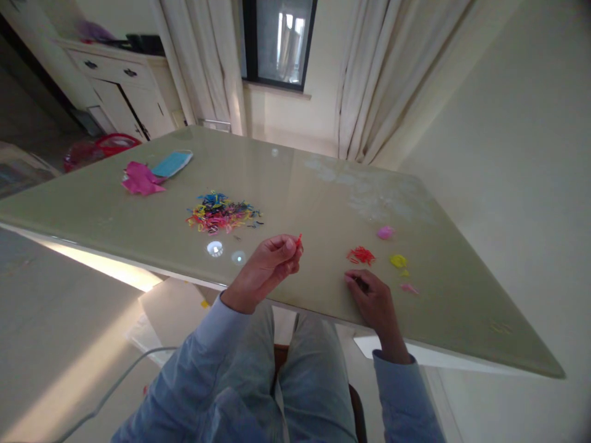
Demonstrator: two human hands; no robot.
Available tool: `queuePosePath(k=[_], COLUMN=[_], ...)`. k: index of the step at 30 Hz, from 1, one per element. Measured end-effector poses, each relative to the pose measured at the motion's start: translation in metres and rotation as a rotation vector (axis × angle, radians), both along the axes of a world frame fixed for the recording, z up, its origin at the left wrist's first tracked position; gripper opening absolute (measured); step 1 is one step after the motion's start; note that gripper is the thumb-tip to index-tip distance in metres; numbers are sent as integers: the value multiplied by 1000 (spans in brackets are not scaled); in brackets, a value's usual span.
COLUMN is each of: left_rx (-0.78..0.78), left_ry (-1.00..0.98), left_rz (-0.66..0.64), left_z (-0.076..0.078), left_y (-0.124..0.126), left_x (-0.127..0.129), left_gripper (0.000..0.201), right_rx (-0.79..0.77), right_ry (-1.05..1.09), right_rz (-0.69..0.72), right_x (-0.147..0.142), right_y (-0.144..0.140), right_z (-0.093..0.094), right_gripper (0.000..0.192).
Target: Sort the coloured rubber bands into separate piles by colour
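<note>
Glass table [323, 203], left hand [270, 264] pinching red band [300, 240] (upright), right hand [373, 298] curled, resting.

Olive-green table [323, 203]: multicolour band heap [221, 213]; right of heap red pile [361, 255], yellow pile [398, 261], pink pile [385, 232]; left, magenta cloth [141, 179], blue mask [172, 163].

The bits in the mixed pile [223, 213] are too small to tell apart, the red bit [300, 239] in the left hand [270, 264] is blurred, and at 6 o'clock both sleeves [198, 375] are cut off.
</note>
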State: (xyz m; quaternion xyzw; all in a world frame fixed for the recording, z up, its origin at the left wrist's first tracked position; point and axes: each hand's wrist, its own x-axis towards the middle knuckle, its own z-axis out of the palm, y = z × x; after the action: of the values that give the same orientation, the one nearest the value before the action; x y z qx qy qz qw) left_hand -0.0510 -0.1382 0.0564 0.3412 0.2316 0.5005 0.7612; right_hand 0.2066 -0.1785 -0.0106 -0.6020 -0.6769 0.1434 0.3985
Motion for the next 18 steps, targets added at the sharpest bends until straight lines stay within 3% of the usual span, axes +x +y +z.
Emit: queuePosePath(k=[4,8,12,18], left_rx=[4,92,326,794], left_ry=[32,254,553,1054], left_rz=[-42,20,110,107], left_z=[-2,-4,-12,-27], left_y=[5,19,37,56], left_x=[18,39,71,120], left_gripper=[44,40,34,24], right_rx=[2,21,24,3], right_ry=[22,-15,-55,-71], right_rz=[-3,19,50,59], right_x=[-2,-5,-7,-5], right_y=[-1,-2,-2,-2], right_z=[0,0,1,-4], right_gripper=[22,19,17,15])
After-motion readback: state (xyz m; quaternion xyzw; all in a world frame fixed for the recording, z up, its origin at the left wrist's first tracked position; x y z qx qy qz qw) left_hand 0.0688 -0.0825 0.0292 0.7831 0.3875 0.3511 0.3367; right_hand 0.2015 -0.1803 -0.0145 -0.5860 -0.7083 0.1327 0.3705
